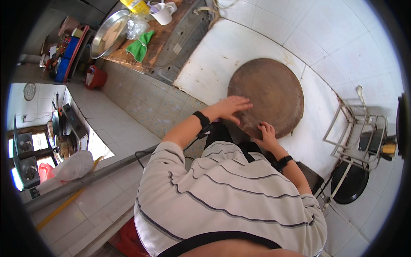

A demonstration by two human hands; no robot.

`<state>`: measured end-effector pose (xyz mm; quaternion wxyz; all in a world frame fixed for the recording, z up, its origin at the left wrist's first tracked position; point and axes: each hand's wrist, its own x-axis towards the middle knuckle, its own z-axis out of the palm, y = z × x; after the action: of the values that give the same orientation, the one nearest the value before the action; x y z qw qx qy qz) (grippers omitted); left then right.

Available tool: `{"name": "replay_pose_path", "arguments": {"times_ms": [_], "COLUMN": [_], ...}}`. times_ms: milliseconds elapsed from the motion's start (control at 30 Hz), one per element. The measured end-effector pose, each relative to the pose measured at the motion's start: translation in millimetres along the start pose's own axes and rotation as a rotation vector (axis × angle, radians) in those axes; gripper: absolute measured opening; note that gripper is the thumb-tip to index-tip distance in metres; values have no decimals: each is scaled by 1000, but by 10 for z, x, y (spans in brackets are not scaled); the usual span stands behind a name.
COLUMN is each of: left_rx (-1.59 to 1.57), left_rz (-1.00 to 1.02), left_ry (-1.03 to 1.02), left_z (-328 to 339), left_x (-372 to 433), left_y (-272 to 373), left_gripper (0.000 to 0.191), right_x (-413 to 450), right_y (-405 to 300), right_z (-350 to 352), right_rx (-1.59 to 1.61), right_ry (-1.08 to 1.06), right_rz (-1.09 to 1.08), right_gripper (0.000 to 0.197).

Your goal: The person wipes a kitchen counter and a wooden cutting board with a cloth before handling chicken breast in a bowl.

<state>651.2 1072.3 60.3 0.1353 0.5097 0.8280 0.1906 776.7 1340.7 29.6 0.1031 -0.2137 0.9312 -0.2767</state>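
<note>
A round brown board [268, 93], worn and stained, lies flat on a white tiled counter [208, 61] in front of me. My left hand [232, 108] is over its left edge, fingers spread, holding nothing; whether the fingertips touch the surface is unclear. At the near rim is my right hand [268, 136], with its fingertips bent onto the board. Something small and dark shows by those fingertips, too small to name. How firmly that hand grips the rim cannot be seen. Both wrists wear black bands.
A wooden worktop [125, 54] at upper left bears a metal basin [110, 33] with pale pieces, a green cloth [141, 46] and a white mug [162, 14]. On the right wall hangs a wire rack [353, 128] above a black pan [350, 183]. A grey pipe [96, 178] runs at left.
</note>
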Motion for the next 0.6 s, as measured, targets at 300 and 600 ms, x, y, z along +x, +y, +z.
{"name": "replay_pose_path", "arguments": {"times_ms": [300, 600], "left_rx": [524, 419], "left_rz": [-902, -1482], "left_ry": [984, 484], "left_z": [-1732, -1901], "left_x": [-1862, -2393], "left_y": [-1916, -2453], "left_gripper": [51, 31], "right_x": [654, 1815], "right_y": [-405, -970], "right_z": [-432, -520], "right_rx": [-5, 177], "right_ry": [-85, -66], "right_rz": [155, -21], "right_gripper": [44, 37]}}
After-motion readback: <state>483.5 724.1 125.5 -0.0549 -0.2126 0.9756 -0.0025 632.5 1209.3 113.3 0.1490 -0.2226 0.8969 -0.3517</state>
